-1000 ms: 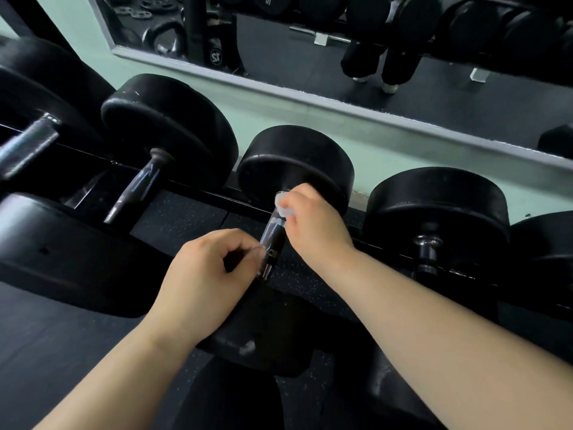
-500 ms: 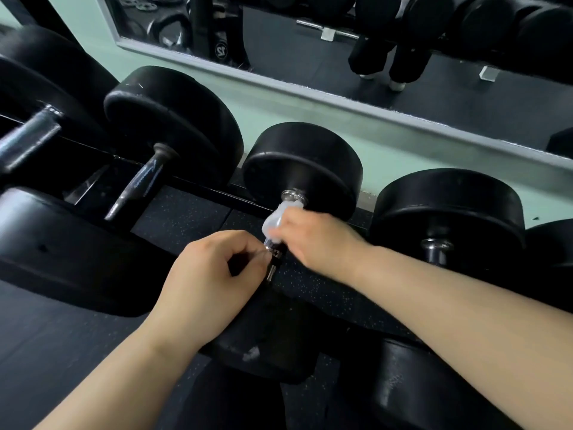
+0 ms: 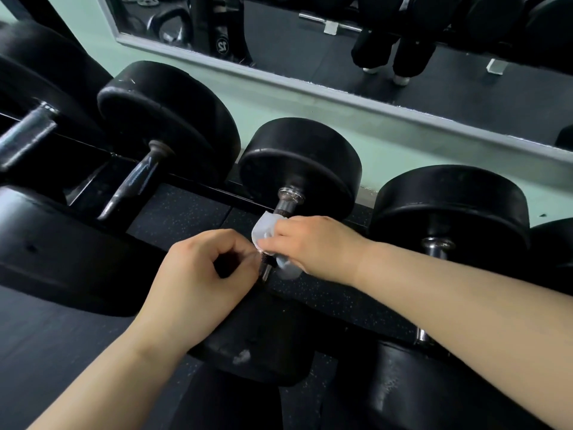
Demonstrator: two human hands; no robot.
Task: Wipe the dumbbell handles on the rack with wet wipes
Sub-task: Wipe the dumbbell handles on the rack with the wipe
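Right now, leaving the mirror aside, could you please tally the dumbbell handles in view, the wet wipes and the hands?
Dumbbell handles: 4
Wet wipes: 1
Hands, left hand and right hand: 2
Total: 7

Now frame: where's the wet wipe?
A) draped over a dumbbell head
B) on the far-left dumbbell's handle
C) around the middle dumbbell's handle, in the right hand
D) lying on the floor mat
C: the right hand grips the wet wipe around the dumbbell handle, just below its chrome collar.
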